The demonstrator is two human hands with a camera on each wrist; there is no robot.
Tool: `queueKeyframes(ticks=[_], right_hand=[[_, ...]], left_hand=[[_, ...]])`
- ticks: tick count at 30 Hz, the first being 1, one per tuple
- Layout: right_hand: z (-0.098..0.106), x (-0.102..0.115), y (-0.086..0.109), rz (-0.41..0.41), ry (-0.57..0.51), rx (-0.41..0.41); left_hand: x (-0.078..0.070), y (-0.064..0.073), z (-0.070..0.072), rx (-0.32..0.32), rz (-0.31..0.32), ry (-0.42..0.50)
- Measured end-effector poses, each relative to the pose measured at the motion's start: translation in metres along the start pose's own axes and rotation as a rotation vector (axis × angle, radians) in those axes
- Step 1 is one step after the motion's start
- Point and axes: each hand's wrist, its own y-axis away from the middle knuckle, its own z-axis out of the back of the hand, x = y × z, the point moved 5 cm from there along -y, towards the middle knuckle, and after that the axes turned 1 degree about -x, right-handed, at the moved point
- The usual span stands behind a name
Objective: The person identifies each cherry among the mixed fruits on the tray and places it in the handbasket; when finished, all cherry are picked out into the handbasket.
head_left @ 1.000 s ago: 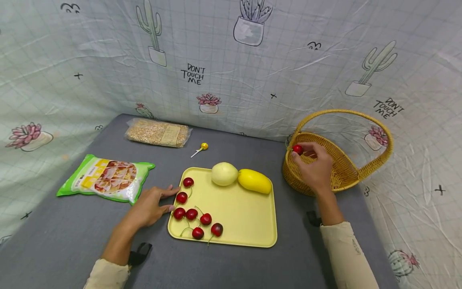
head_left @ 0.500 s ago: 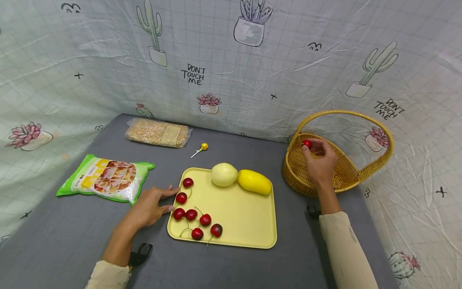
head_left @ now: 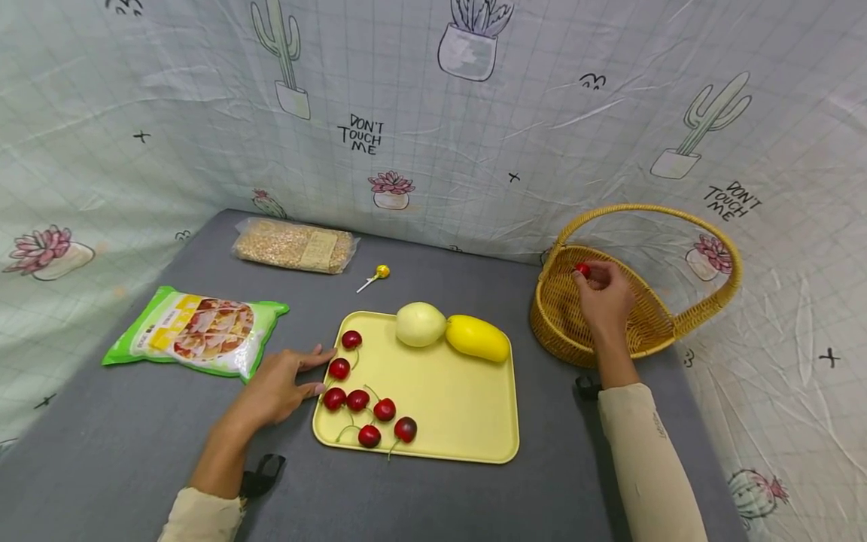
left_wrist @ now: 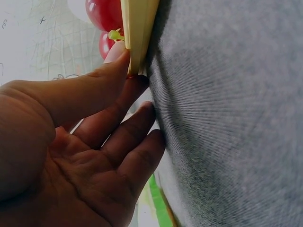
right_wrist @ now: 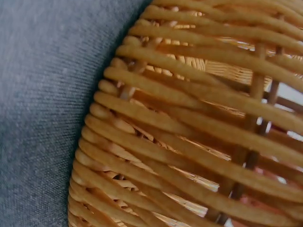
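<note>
My right hand (head_left: 607,299) is inside the wicker basket (head_left: 565,342), pinching a red cherry (head_left: 582,269) between thumb and fingers. The right wrist view shows only the woven basket wall (right_wrist: 180,118) and grey cloth, with hand and cherry hidden. With thumb and index finger spread apart, my left hand (head_left: 276,385) touches the left rim of the yellow tray (head_left: 454,406). The left wrist view has the thumb against the tray rim (left_wrist: 137,38) and the other fingertips down by the cloth. Several stemmed cherries (head_left: 357,400) lie along the tray's left side and front left corner.
A pale, rounded fruit (head_left: 420,324) and a yellow, elongated fruit (head_left: 477,338) lie at the tray's back edge. Behind are a lollipop (head_left: 382,272) and a clear bag of grains (head_left: 284,245). A green-and-white food bag (head_left: 203,331) lies left. The basket's tall handle (head_left: 643,208) arches over it.
My right hand has moved right and deeper into the basket, carrying the cherry from the left rim to inside. The left hand and tray stay in place.
</note>
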Motion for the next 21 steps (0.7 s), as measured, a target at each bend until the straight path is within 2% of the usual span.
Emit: queueKeyframes(ticks=[3, 6, 12, 21], right_hand=[[-0.004, -0.004, -0.001, -0.070, 0.085, 0.092], [-0.007, -0.006, -0.001, -0.104, 0.139, 0.168], [-0.010, -0.008, -0.002, -0.124, 0.207, 0.224], [-0.017, -0.016, -0.003, -0.157, 0.318, 0.371]], left_hand=[[0.000, 0.000, 0.000, 0.004, 0.002, 0.001], [0.000, 0.000, 0.001, 0.005, 0.002, 0.000], [0.000, 0.000, 0.002, 0.006, 0.005, 0.005], [-0.001, 0.000, 0.001, 0.013, 0.011, 0.006]])
